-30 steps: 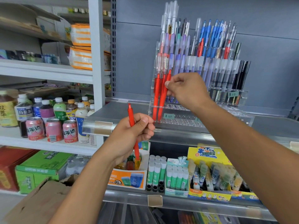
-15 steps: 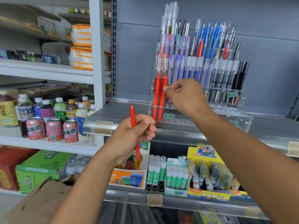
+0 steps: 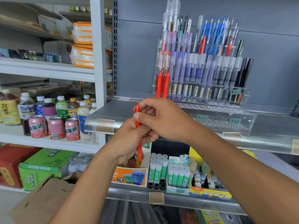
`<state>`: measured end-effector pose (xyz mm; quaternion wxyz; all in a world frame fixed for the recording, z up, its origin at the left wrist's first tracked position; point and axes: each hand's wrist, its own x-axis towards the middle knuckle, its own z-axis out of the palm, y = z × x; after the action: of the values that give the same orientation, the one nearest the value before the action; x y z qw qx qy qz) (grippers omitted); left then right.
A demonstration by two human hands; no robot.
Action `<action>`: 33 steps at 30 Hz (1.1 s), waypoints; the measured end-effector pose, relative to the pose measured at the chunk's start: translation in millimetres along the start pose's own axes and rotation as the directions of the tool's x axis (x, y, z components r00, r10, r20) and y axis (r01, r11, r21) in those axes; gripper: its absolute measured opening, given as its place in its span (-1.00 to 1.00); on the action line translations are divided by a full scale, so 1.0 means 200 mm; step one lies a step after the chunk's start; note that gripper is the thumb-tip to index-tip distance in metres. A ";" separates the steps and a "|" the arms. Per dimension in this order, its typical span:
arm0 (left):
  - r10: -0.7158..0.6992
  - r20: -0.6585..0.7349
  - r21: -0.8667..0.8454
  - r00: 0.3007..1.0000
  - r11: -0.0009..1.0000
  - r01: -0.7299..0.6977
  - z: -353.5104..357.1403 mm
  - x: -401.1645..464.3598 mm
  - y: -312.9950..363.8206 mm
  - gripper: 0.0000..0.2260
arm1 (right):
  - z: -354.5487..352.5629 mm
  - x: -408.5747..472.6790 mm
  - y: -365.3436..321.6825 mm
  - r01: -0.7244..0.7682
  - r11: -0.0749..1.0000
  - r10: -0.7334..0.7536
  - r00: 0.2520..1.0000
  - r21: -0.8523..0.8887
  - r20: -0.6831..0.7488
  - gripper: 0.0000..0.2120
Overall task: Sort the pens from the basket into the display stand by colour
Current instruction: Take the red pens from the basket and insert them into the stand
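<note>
Red pen (image 3: 138, 139) is standing upright, both hands gripping it: left hand (image 3: 129, 141) curling round its middle, right hand (image 3: 163, 118) pinching its top, near the display stand (image 3: 242, 120).

Both hands (image 3: 145, 126) on red pen (image 3: 139, 149)

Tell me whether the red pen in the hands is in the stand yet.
Not yet: the red pen stands upright, gripped by both hands, in front of the display stand.

A red pen (image 3: 138, 139) sits in the left hand (image 3: 129, 139); above it, red pens (image 3: 162, 85) stand in the clear stand (image 3: 242, 117); left, pink cans (image 3: 55, 128).
</note>
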<state>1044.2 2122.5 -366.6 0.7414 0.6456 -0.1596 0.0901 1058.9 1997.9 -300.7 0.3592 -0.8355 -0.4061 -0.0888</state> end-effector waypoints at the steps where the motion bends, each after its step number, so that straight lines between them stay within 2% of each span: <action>1: -0.004 -0.003 0.016 1.000 1.000 0.004 -0.01 0.00 -0.01 -0.81 | 0.00 0.01 0.01 0.008 1.000 -0.008 1.000 -0.007 0.004 -0.90; 4: 0.020 0.019 0.051 1.000 0.998 -0.021 -0.02 0.01 -0.02 -0.85 | -0.02 0.03 0.03 -0.014 1.000 0.013 0.999 -0.011 -0.045 -0.87; 9: 0.054 0.049 -0.052 0.997 0.997 -0.051 -0.03 0.01 0.00 -0.82 | -0.08 0.05 0.06 -0.060 0.998 0.062 0.990 0.019 -0.124 -0.80; 16: 0.072 0.056 -0.012 0.996 0.997 -0.071 0.01 0.01 0.00 -0.79 | -0.09 0.03 0.11 -0.062 0.988 0.088 0.979 0.140 -0.184 -0.89; 20: 0.089 0.027 0.012 0.996 0.996 -0.089 0.04 0.01 0.00 -0.78 | -0.11 0.02 0.12 -0.075 0.978 0.115 0.973 0.196 -0.201 -0.92; 26: 0.104 -0.034 0.041 0.994 0.994 -0.103 0.08 0.02 -0.01 -0.76 | -0.17 0.01 0.10 -0.070 0.986 0.107 0.961 0.148 -0.255 -0.91; 30: 0.109 -0.131 0.006 0.985 0.994 -0.110 0.06 0.02 -0.01 -0.77 | -0.35 0.04 0.11 -0.117 0.983 0.158 0.928 0.139 -0.338 -0.93; 33: 0.110 -0.151 -0.010 0.982 0.994 -0.113 0.05 0.03 -0.01 -0.76 | -0.48 0.09 0.12 -0.103 0.980 0.170 0.878 0.171 -0.446 -0.91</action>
<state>1049.2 2111.9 -365.1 0.7509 0.6203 -0.1401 0.1783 1101.7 1934.1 -235.8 0.5089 -0.7897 -0.2550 -0.2288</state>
